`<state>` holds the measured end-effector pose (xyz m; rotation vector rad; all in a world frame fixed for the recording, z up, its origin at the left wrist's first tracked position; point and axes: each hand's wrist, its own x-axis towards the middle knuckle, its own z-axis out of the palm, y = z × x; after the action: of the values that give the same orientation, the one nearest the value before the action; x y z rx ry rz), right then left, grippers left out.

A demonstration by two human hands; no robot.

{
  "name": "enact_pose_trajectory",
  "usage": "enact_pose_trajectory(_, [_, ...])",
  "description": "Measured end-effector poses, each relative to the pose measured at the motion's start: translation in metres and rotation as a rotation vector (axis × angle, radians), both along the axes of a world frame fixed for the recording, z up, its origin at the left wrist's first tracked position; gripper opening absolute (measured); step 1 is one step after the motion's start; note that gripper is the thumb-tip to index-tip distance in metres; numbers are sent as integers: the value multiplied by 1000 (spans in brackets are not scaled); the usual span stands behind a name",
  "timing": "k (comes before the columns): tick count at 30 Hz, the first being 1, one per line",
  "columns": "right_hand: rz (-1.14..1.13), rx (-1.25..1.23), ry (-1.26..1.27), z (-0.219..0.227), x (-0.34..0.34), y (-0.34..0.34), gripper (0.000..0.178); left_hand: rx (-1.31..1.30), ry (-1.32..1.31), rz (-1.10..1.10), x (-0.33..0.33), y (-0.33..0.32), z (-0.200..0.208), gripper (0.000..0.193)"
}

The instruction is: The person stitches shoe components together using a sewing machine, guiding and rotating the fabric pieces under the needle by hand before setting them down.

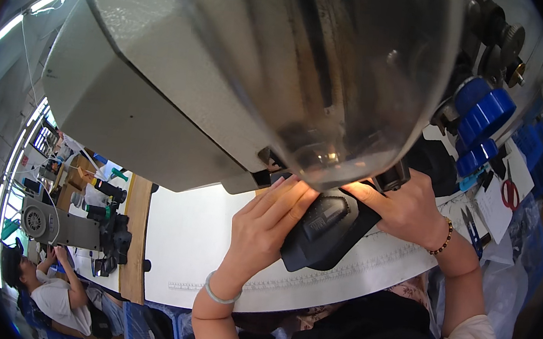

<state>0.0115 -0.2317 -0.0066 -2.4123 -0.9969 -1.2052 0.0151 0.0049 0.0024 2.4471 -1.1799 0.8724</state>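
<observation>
Left hand, fingers together, and right hand, index extended, touch a black moulded piece, lower centre; pinch unclear; seemingly light, stiffish; edges suit holding

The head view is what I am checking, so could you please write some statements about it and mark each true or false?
1. The left hand and right hand both touch the black piece. True.
2. The beaded bracelet is on the left wrist. False: the beaded bracelet is on the right wrist.
3. The red-handled scissors lie to the right of the right hand. True.
4. Another person sits at the picture's right. False: that person sits at the left.
5. A ruler scale runs across the white tabletop. True.
</observation>
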Motion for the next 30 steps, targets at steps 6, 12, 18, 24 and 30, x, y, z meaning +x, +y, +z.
enact_pose_trajectory(6, [16,-4,13,-2,5,3,36,-57,17,10,1,-3,5,52])
enact_pose_trajectory(12, [7,-10,-7,0,1,6,40,-45,-27,-24,3,3,0,53])
enact_pose_trajectory(18, [-6,-21,20,2,-3,6,40,-44,-44,-37,5,4,0,53])
enact_pose_trajectory(24, [19,4,23,2,7,2,35,-11,-34,67,3,1,-8,58])
enact_pose_trajectory(30, [63,47,125,-1,10,-5,40,42,19,-148,-14,-3,8,67])
